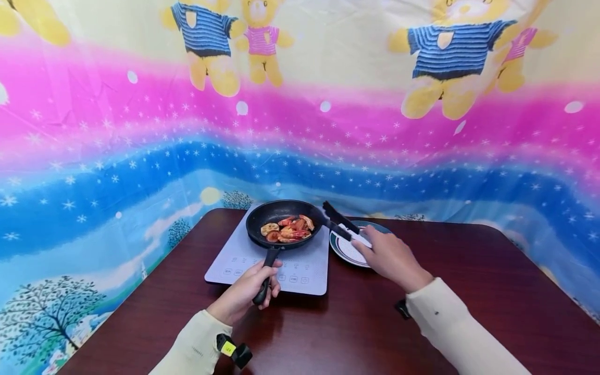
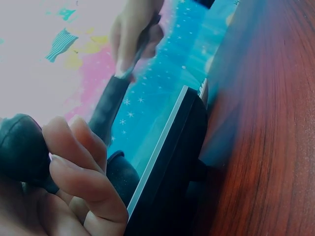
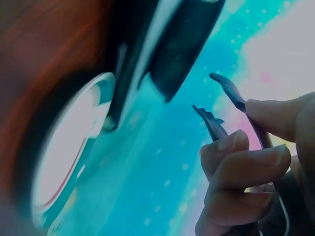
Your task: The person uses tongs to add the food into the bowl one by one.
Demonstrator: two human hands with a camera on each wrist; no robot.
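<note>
A black frying pan (image 1: 258,208) sits on a white induction cooktop (image 1: 229,255), holding cooked shrimp (image 1: 294,236) and a lotus root slice (image 1: 269,228). My left hand (image 1: 246,291) grips the pan's black handle (image 1: 271,258); the left wrist view shows fingers curled by the handle's rounded end (image 2: 22,147). In my right hand (image 1: 391,258) are black-tipped tongs (image 1: 341,225), held beside the pan's right rim and above the plate (image 1: 342,255). Their two tips (image 3: 226,88) stand apart in the right wrist view, with nothing visible between them.
The white plate with a dark green rim lies right of the cooktop, partly hidden by the right hand. A dark reddish wooden table (image 1: 365,333) carries everything. Behind it hangs a patterned curtain (image 1: 328,135) with bears and snowflakes.
</note>
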